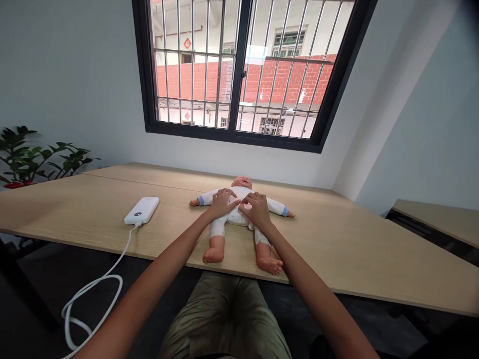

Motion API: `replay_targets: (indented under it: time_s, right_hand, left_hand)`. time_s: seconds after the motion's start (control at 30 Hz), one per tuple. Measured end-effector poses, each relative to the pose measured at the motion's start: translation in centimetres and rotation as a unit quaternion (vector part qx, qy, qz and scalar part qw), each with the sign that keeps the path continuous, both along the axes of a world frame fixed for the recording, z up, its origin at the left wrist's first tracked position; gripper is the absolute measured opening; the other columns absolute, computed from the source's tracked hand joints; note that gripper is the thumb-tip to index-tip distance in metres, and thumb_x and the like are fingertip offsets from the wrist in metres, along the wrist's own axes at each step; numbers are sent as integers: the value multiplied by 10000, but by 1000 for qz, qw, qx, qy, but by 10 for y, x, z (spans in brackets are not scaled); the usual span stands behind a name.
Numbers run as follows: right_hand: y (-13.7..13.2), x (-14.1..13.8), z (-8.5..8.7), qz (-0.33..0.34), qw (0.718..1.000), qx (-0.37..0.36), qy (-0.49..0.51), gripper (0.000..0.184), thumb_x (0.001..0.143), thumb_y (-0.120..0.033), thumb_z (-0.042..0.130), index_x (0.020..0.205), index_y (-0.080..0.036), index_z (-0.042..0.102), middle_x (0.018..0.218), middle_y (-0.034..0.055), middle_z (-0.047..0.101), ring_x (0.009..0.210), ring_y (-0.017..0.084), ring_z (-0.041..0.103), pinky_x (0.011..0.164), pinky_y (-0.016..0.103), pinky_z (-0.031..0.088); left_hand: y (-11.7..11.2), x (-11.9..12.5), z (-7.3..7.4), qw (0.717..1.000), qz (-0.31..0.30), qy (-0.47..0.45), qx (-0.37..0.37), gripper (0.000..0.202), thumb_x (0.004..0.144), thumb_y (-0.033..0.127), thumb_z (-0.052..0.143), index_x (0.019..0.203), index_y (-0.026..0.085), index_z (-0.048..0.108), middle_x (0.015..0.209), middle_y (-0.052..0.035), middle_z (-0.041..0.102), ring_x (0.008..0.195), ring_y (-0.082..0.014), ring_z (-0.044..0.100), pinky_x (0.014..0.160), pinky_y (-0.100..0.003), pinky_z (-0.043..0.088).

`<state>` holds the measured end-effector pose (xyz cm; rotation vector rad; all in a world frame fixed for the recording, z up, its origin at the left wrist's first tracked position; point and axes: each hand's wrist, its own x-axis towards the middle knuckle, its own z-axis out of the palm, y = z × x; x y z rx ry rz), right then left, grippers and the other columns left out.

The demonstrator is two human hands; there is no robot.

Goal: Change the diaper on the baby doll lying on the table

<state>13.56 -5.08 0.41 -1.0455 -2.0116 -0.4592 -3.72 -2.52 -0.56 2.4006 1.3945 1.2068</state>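
A baby doll (243, 183) lies on its back on the table, its arms spread and its bare feet toward me. It wears a white outfit (236, 218) with small prints and blue cuffs. My left hand (223, 202) rests on the left side of the doll's front, fingers stretched out and thumb reaching toward the middle. Over the other side of the chest, my right hand (256, 207) has bent fingers pinched together at the front of the outfit. The fingers partly cover the exact spot of the pinch.
The wooden table (337, 239) reaches to the wall below a barred window (232, 134). A white power bank (144, 209) lies to the left, its white cable (121, 257) hanging over the front edge in loops. A potted plant (37, 157) stands far left; another table (437, 214) is at right.
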Motion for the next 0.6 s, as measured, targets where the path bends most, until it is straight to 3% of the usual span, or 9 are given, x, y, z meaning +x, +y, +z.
replay_targets:
  time_s: [0.6]
  right_hand:
    - [-1,0,0,4,999,-8,32,102,855,-256,637,766,-223,672,808,33,695,870,221,587,857,388,337]
  left_hand:
    - [-3,0,3,1000,2,-14,-14,210,930,390,488,1022,256,621,1188,-46,591,1243,-260,473,1086,-489,321]
